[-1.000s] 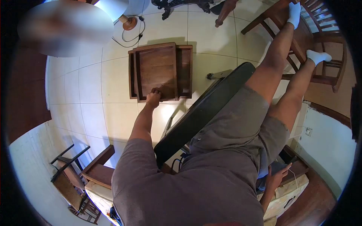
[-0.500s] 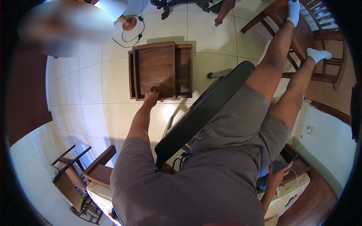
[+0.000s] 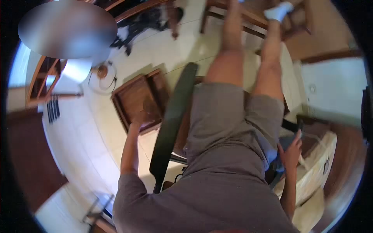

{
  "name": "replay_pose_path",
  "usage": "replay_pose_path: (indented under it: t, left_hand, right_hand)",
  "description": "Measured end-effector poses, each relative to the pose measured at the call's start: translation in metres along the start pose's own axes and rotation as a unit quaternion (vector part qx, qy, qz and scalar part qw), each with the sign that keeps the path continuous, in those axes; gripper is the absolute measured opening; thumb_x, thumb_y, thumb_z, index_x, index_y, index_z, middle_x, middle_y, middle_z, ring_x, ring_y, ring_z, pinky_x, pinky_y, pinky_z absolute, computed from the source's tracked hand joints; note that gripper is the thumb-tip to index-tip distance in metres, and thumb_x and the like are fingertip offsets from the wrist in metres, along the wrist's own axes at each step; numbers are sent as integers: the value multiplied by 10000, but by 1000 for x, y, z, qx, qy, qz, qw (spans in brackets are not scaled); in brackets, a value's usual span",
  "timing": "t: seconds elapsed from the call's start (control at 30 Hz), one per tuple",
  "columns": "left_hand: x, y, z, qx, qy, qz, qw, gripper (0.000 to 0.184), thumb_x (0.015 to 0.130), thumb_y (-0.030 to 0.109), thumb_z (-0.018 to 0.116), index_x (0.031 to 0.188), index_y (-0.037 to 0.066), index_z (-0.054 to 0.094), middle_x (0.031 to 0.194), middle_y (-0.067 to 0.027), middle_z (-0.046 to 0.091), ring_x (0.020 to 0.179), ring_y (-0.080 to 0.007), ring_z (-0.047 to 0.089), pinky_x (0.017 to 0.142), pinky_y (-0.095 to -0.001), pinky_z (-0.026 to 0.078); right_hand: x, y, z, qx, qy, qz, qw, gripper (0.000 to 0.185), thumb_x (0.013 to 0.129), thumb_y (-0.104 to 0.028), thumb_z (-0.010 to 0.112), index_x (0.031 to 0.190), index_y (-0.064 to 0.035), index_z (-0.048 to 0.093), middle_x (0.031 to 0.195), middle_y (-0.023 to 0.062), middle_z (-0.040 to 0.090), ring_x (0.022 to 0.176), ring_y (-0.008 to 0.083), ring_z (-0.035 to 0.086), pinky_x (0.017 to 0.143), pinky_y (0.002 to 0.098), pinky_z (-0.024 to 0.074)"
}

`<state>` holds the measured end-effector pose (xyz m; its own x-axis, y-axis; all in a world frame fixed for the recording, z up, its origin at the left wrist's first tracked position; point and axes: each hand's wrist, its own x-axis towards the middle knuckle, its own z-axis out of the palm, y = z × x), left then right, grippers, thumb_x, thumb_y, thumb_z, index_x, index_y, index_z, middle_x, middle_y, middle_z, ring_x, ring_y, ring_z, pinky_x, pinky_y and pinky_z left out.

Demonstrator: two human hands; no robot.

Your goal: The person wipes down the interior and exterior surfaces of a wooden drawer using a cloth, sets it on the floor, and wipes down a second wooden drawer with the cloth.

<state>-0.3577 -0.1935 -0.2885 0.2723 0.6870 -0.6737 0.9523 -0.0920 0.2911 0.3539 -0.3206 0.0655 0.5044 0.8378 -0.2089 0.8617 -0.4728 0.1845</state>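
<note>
My left hand [image 3: 142, 117] reaches down to the near edge of a low brown wooden table [image 3: 134, 99] with raised rims, touching or just over it. Motion blur smears its fingers, so their grip does not show. At my right side, my right hand [image 3: 290, 152] is closed round a thin dark object [image 3: 300, 125], seen nearly edge-on and too blurred to name. A pale cable [image 3: 312, 136] runs close by. Between my left arm and my lap stands a long black armrest [image 3: 173, 120]. My legs stretch forward, with white-socked feet on a wooden chair [image 3: 250, 17].
A lamp [image 3: 101, 71] with a looped cord stands on the tiled floor [image 3: 105, 128] beyond the table. Dark carved furniture legs [image 3: 143, 23] are at the back. A cushioned seat [image 3: 320, 167] lies at my right, and a wooden shelf [image 3: 42, 79] is at far left.
My view has swung round, so the table and chair appear turned and shifted left. My left hand stays at the table's near edge, and my right hand stays at my side.
</note>
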Motion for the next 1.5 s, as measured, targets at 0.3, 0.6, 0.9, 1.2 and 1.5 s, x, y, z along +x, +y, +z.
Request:
replay_pose_path:
  t: [0.3,0.6,0.9,1.2,1.5]
  left_hand:
    - [7,212,-245,-571,117,238,777,765,1097,631,461,1535,4,485,1502,-124,569,1331,-250,568,1135,-412,449]
    - [5,284,-273,-611,6,328,720,562,1017,613,606,1033,60,511,832,-35,484,811,-175,462,860,-323,366]
    - [-6,292,-275,-602,15,286,745,578,967,645,677,1023,108,469,831,1,478,811,-142,453,853,-320,346]
    - [-11,278,-274,-584,49,269,764,502,1044,585,587,1071,93,494,832,-15,481,812,-166,450,902,-350,376]
    - [-5,263,-267,-587,73,263,762,487,1074,570,534,1115,86,502,800,-10,502,794,-160,485,897,-330,393]
  right_hand:
    - [107,108,-10,395,-146,-44,906,749,995,-677,624,1408,-59,535,1097,178,735,936,270,713,876,407,564]
    - [240,228,239,221,-286,107,926,818,933,-602,725,1464,-13,526,1075,161,724,827,256,726,747,425,590]
    - [243,194,406,447,-229,292,814,990,900,-549,780,1580,41,369,1314,294,674,1070,390,726,786,494,618]
    - [293,191,572,513,-195,439,711,536,1055,-394,680,1399,16,644,1264,202,724,1072,300,721,826,511,617]
    - [266,170,485,503,-72,315,802,313,859,-254,784,1005,23,766,879,125,768,707,238,725,616,390,571]
